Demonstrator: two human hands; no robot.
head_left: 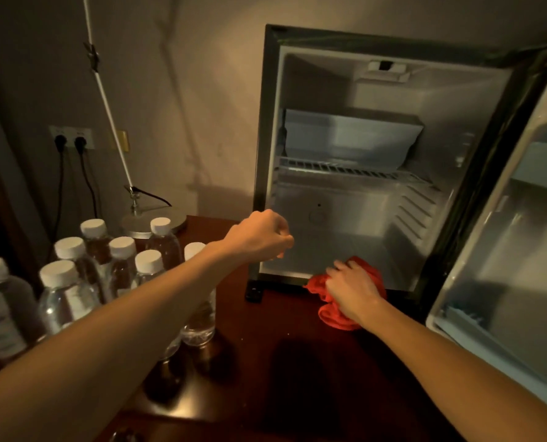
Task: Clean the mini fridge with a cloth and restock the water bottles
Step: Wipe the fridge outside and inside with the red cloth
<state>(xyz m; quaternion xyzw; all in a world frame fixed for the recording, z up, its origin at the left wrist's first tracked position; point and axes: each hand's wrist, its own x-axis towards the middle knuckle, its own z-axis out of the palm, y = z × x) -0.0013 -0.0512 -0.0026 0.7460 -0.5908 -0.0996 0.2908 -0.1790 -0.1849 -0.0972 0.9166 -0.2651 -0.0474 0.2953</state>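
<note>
In the head view, a crumpled red cloth (336,309) is gripped by the right hand (350,290) at the front lip of the open mini fridge (361,199), the bunched fabric lying half over the lower sill and half on the dark wooden tabletop (284,352). The bare fridge floor is found directly ahead of and just above that grip, so the right hand is judged the nearer one for wiping inward. The left hand (261,236) is held loosely curled at the fridge's left edge, and nothing is seen held in it. The water bottles (112,269), clear ribbed plastic with white caps, are stood upright in a cluster to the left, nearer the left arm. A white wire shelf (355,170) is seen across the smooth interior, and the door (501,237) is swung open to the right.
</note>
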